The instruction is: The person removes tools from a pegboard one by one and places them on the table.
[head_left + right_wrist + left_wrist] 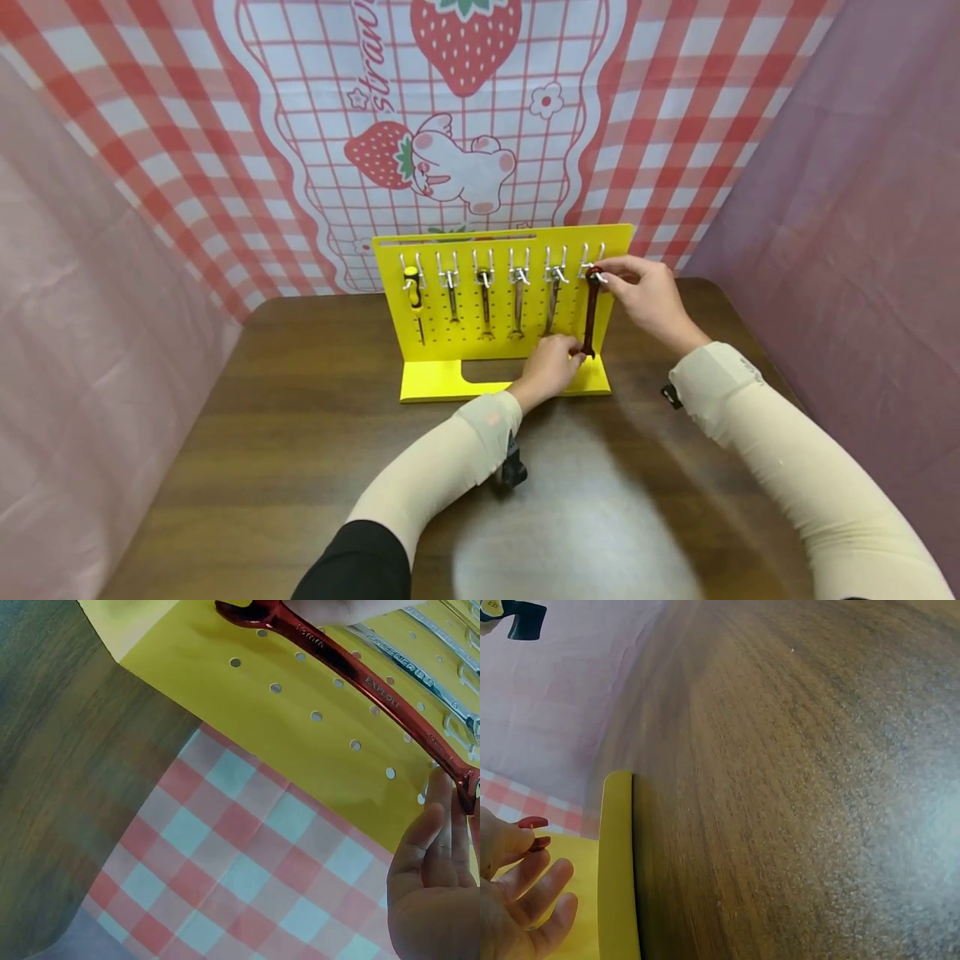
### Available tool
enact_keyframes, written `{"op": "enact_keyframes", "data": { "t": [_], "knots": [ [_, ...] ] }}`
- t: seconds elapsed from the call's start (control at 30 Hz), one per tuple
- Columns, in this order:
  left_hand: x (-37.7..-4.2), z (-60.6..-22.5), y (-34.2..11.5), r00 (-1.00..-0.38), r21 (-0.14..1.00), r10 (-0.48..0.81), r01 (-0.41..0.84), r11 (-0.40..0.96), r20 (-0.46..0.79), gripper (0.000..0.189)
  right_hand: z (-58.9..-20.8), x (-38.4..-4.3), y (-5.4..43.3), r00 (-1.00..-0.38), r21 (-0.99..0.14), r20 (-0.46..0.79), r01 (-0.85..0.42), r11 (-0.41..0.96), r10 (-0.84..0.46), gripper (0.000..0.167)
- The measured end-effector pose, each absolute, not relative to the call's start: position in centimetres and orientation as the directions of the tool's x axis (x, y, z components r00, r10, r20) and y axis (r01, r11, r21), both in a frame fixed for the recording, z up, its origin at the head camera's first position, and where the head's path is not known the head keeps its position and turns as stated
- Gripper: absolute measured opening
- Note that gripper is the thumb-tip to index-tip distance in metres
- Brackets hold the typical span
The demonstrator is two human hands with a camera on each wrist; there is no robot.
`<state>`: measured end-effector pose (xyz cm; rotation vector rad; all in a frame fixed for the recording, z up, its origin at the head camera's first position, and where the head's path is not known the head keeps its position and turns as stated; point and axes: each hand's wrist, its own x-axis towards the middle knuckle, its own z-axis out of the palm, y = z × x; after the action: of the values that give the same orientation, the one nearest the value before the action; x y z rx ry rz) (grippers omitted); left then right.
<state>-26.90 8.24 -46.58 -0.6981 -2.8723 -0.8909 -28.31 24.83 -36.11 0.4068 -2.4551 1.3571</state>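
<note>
A red combination wrench (591, 315) hangs upright in front of the right end of a yellow pegboard (465, 250), its ring end at the rightmost hook. My right hand (648, 300) pinches that ring end between thumb and fingers. Down at the open end, my left hand (551, 367) grips the wrench. In the left wrist view, two red tips (532, 823) poke out past the thumb. The right wrist view shows lettering along the red shaft (375, 694); the ring there is partly cut off by the frame edge.
Left of the red wrench, several silver wrenches (519, 304) hang on hooks. A yellow-and-black screwdriver (414, 292) hangs at the far left. The pegboard's yellow base (429, 382) stands on a brown wooden table (300, 417). Behind is a checked strawberry cloth (660, 125).
</note>
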Motion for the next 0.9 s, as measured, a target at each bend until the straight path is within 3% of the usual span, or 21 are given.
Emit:
{"op": "enact_keyframes", "data": {
  "t": [0.9],
  "knots": [
    [-23.3, -44.8, 7.9, -0.849, 0.572, 0.501, 0.499, 0.651, 0.17, 0.014, -35.0, -26.4, 25.5, -0.923, -0.817, 0.366, -0.38, 0.435, -0.119, 0.021]
  ]
}}
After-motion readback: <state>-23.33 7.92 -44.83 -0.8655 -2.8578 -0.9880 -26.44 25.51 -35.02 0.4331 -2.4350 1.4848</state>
